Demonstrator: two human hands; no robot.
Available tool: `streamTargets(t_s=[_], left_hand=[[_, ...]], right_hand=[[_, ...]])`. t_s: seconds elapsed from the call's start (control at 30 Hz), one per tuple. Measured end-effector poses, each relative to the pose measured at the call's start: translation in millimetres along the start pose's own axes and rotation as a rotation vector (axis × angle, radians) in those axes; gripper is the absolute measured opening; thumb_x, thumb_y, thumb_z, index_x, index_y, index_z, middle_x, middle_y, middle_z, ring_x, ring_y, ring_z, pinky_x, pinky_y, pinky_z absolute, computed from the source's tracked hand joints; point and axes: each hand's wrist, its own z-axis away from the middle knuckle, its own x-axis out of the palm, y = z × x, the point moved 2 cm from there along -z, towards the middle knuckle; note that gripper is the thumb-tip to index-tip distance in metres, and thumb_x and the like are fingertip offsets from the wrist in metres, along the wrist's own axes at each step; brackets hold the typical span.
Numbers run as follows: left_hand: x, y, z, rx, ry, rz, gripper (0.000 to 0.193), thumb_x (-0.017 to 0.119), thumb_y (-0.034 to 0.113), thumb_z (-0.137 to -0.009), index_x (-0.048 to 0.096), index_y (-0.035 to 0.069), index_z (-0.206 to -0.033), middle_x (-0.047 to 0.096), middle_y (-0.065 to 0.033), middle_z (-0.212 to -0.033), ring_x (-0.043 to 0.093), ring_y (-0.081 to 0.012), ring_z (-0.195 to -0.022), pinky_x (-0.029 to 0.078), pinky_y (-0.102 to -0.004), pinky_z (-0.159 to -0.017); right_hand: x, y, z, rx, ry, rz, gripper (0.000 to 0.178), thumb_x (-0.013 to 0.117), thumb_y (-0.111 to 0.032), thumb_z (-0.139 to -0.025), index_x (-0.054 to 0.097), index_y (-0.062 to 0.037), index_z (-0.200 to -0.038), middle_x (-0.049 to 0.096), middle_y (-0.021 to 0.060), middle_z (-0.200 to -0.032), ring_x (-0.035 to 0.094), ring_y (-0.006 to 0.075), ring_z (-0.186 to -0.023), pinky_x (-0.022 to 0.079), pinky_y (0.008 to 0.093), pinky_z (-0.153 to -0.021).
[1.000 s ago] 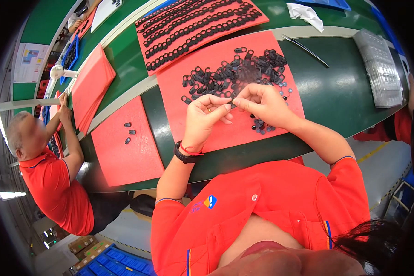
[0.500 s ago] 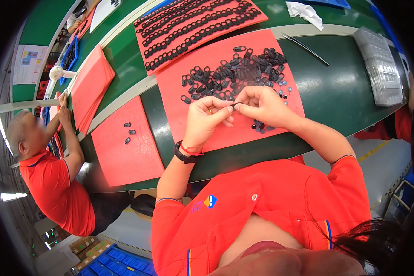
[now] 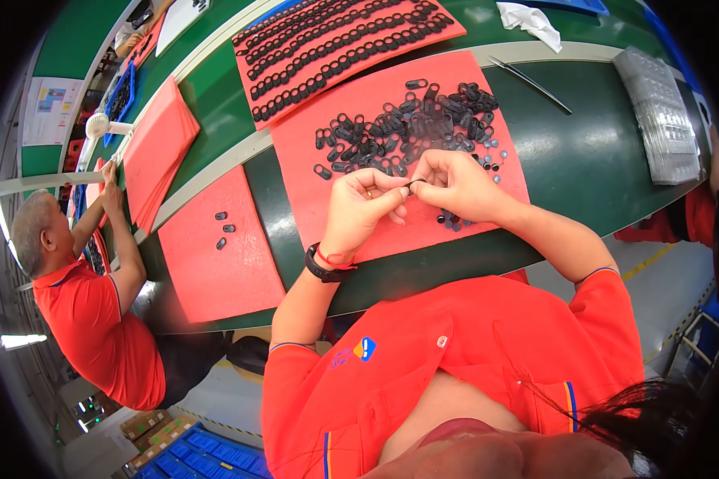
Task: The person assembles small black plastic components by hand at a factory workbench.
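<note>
My left hand (image 3: 363,209) and my right hand (image 3: 454,185) meet over a red foam sheet (image 3: 327,223), fingertips pinched together. Between them is a small black oval part (image 3: 411,186), mostly covered by the fingers. Just beyond my hands lies a loose heap of black oval parts (image 3: 383,124), many with a ring-like opening. Small round dark and grey discs (image 3: 453,221) are scattered beside my right hand, some on its near side and some on its far side.
Rows of black parts (image 3: 327,68) line another red sheet at the back. Left, a red sheet (image 3: 216,279) bears three black parts. Tweezers (image 3: 530,84), a white cloth (image 3: 530,24) and stacked clear trays (image 3: 655,116) are on the right. A co-worker (image 3: 96,319) stands at left.
My fingers have shifted very slightly around the small black part, which sits a little further right. The co-worker's head has turned slightly away.
</note>
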Motion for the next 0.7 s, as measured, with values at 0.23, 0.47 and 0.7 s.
streamTargets(t_s=[0.23,0.47,0.7], left_hand=[[0.2,-1.8,0.2,-0.025,0.011,0.031,0.007,0.061,-0.001,-0.078,0.061,-0.003,-0.085,0.063,-0.0086,-0.074,0.056,-0.0086,-0.054,0.047,-0.0199,-0.047],[-2.2,-2.1,-1.1,-0.036,0.010,0.057,0.009,0.062,-0.001,-0.077,0.061,-0.003,-0.086,0.063,-0.0088,-0.076,0.057,-0.0086,-0.054,0.047,-0.0199,-0.047],[-3.4,-0.4,-0.9,-0.040,0.005,0.052,0.012,0.062,-0.001,-0.078,0.061,-0.004,-0.089,0.064,-0.0098,-0.076,0.058,-0.0099,-0.056,0.048,-0.0205,-0.050]], right_hand=[[0.4,-2.3,-0.1,0.027,0.010,0.059,0.012,0.061,-0.009,-0.074,0.055,0.0016,-0.073,0.055,0.0017,-0.064,0.049,0.0048,-0.059,0.039,0.0213,-0.051],[1.4,3.3,-2.4,0.031,0.015,-0.041,0.012,0.061,-0.010,-0.074,0.055,0.0012,-0.073,0.056,0.0018,-0.065,0.050,0.0044,-0.059,0.040,0.0204,-0.052],[0.4,5.6,-3.8,0.018,0.005,-0.096,0.012,0.061,-0.010,-0.074,0.055,0.0007,-0.074,0.056,0.0013,-0.066,0.050,0.0043,-0.059,0.040,0.0200,-0.053]])
